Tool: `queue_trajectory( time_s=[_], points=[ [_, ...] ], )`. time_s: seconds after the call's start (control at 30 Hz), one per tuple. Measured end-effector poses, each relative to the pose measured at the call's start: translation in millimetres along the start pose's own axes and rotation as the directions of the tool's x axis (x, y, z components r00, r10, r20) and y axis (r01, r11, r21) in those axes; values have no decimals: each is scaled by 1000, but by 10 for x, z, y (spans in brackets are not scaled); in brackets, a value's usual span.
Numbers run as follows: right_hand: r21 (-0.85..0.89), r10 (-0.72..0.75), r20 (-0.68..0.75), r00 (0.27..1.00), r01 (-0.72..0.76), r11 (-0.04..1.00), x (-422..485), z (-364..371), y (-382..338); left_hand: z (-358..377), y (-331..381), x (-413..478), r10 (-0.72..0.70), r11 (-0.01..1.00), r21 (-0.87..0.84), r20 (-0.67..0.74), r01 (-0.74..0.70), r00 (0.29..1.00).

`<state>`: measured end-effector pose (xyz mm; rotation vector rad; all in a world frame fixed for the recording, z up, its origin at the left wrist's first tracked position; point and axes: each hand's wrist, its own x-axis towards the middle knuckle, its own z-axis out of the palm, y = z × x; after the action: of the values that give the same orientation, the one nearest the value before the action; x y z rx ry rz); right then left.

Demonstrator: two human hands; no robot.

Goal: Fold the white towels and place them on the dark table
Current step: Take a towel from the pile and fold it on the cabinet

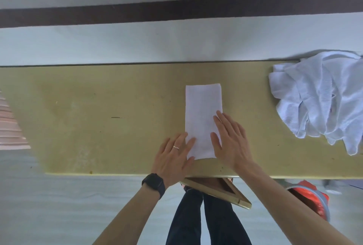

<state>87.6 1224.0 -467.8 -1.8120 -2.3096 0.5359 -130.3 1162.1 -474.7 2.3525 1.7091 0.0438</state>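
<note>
We are pressing the left hand and right hand, fingers flat and gripping nothing, on the folded towel; uneven lifting could unfold it.

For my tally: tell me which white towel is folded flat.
The towel in the middle, a neat rectangle; the others lie in a crumpled heap at the right end.

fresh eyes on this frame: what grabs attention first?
The narrow folded towel lies midway along the yellowish table, with the left hand and right hand pressing flat on its near end. Next comes the crumpled pile of towels at the table's right end. A black watch sits on the left wrist.
</note>
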Motion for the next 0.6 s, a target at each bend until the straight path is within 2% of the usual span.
queue_trajectory(
  time_s=[0.13, 0.2, 0.27, 0.37, 0.5, 0.6],
  points=[
    [-62, -89, 128, 988, 98, 993, -658, 125, 131, 119, -61, -138, 183, 983, 4, 66, -184, 981],
    [-120, -117, 214, 970, 145, 982, -831, 196, 185, 172, -81, -191, 195, 981, -10, 94, -195, 976],
    [-140, -116, 237, 965, 152, 978, -901, 252, 227, 221, -83, -246, 183, 983, -16, 104, -182, 978],
    [-115, -130, 178, 975, 152, 982, -943, 290, 224, 265, -49, -312, 198, 980, -17, 61, -198, 978],
    [-121, -248, -4, 969, 246, 962, -1116, 357, 302, 321, -11, -363, 262, 965, 45, -72, -260, 962],
    [-126, -281, -138, 950, 264, 956, -1246, 381, 354, 307, 10, -433, 345, 938, 71, -94, -340, 934]
  ],
)
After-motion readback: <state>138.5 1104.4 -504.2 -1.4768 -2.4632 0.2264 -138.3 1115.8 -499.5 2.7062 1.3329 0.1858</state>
